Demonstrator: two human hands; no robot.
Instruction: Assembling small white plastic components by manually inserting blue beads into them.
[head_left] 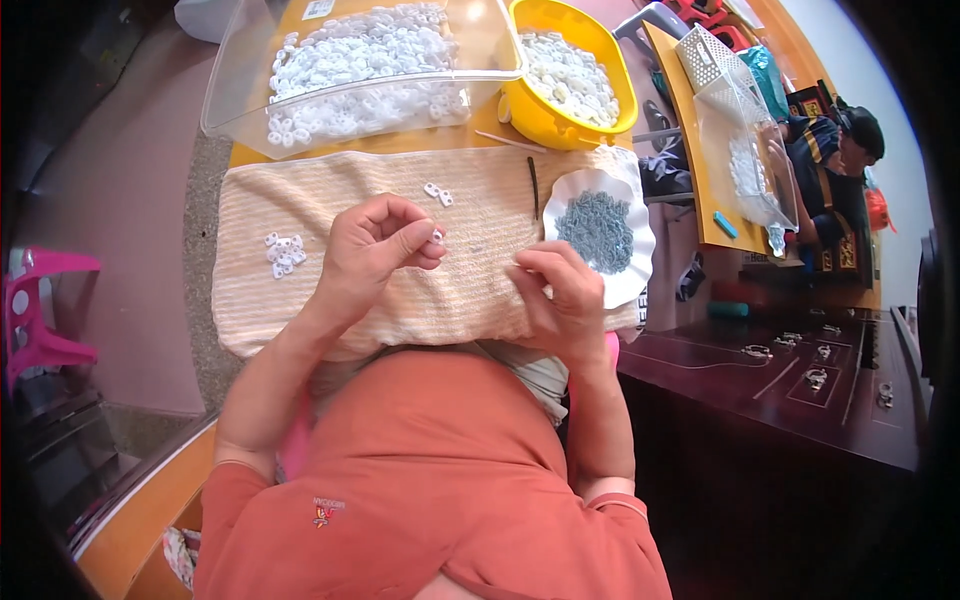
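Observation:
Over the cloth, my left hand (375,245) is closed, pinching a small white plastic piece (438,237) between thumb and fingertips. My right hand (562,295) has its thumb and fingers drawn together beside a scalloped white plate (640,262); whatever sits in them is too small to make out. That plate carries a heap of small grey-blue metal-looking parts (594,230). Just beyond my left hand lie a few white plastic pieces (438,194). A small pile of similar white pieces (284,254) rests on the cloth to the left.
A striped beige cloth (270,200) covers the table. Behind it stand a clear bin (225,105) and a yellow basin (622,95), both full of white pieces. A dark thin stick (534,185) lies near the plate. At right, another person (825,150) sits by a second table.

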